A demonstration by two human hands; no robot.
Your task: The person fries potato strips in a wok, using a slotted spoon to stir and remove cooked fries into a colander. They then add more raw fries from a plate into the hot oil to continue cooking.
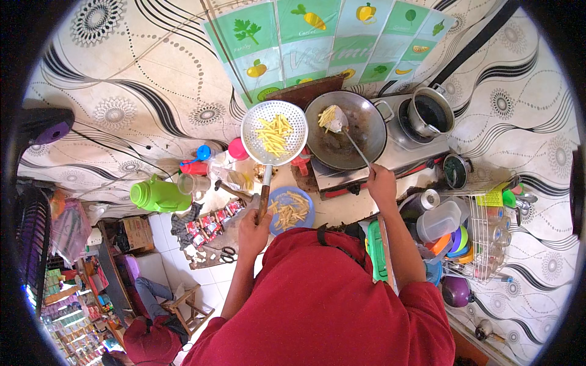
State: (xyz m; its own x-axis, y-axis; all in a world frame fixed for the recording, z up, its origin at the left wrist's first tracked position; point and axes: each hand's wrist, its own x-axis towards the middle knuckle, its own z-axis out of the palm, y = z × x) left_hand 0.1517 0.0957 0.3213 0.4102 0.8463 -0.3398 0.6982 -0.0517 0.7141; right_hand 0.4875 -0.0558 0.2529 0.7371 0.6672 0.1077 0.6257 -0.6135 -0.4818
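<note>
My left hand (254, 231) grips the wooden handle of a perforated metal skimmer (249, 126), which bears a heap of yellow fries (274, 135). The skimmer is held up just left of a wok (371, 146) on a gas stove. My right hand (382, 185) is closed round the handle of a metal spatula (339, 122). Its blade is inside the wok with more fries (327, 117) on it. Below the skimmer, between my left hand and my body, a blue plate (310, 215) holds paler fries (289, 212).
A saucepan (430, 112) of dark contents stands on the stove's right burner. Left are a green jug (160, 194), red packets (213, 224) and scissors (227, 254). A wire dish rack (485, 247) with containers stands right. Another person (153, 338) sits at lower left.
</note>
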